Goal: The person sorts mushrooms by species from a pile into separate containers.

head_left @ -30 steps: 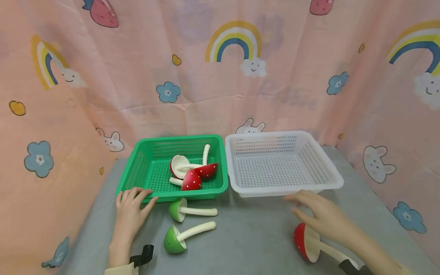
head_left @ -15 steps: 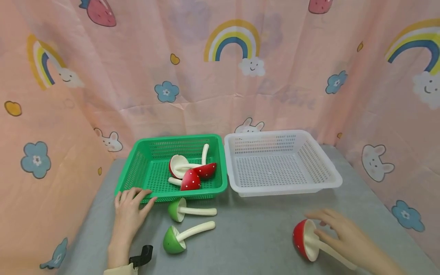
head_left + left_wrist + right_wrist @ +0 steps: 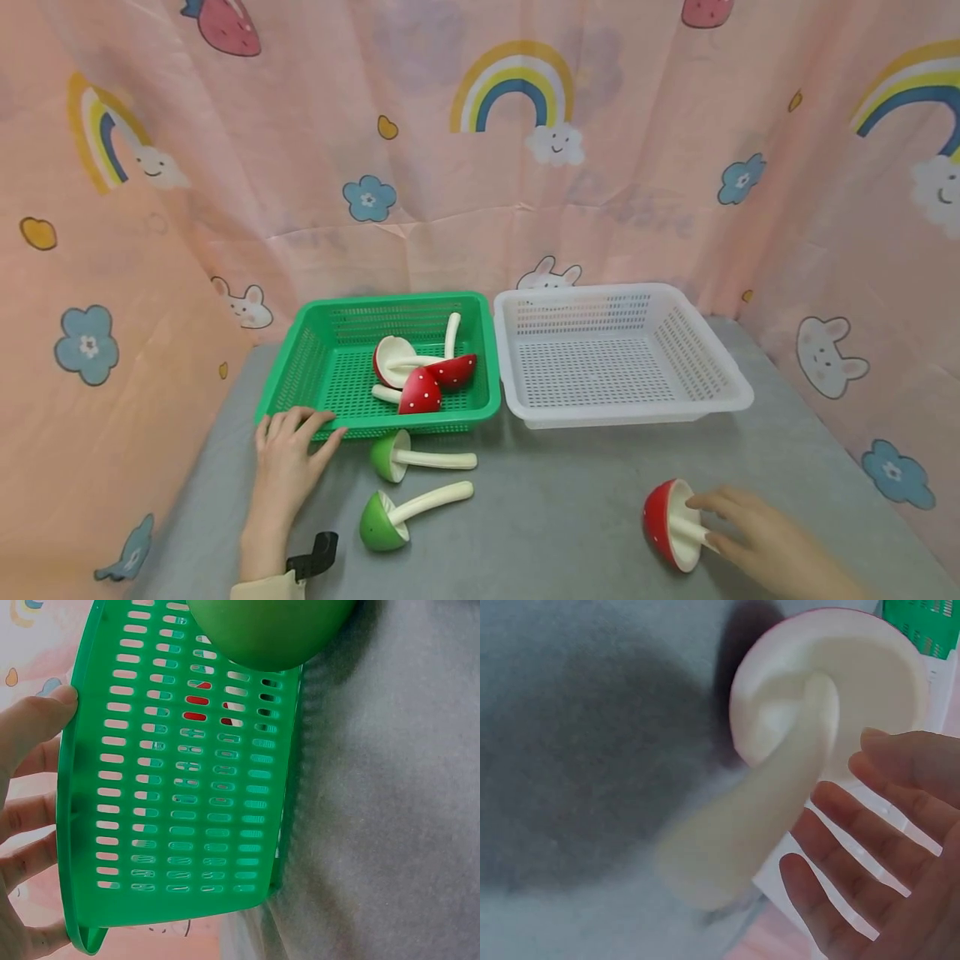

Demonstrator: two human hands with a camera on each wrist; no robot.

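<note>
My left hand (image 3: 283, 467) holds the front rim of a green plastic basket (image 3: 322, 423) near its left corner. The left wrist view shows the thumb (image 3: 51, 712) on the rim with the fingers behind it. Inside the basket lie 3 toy mushrooms (image 3: 420, 392) with red, white-dotted caps. Beside another red-capped toy mushroom (image 3: 658, 525) on the table, my right hand (image 3: 765, 533) hovers by the stem. Its fingers are spread and only loosely bent in the right wrist view, around nothing; the pale stem (image 3: 742, 817) lies next to the fingertips.
A white plastic basket (image 3: 622, 415) stands right of the green one. Two green-capped toy mushrooms, one nearer (image 3: 384, 523) and one farther (image 3: 390, 457), lie before the green basket on the grey table (image 3: 555, 517). A pink patterned curtain (image 3: 315, 125) encloses the back and sides.
My right hand has moved down and right from near the white basket to the red mushroom's stem. My left hand stays on the green basket's rim.
</note>
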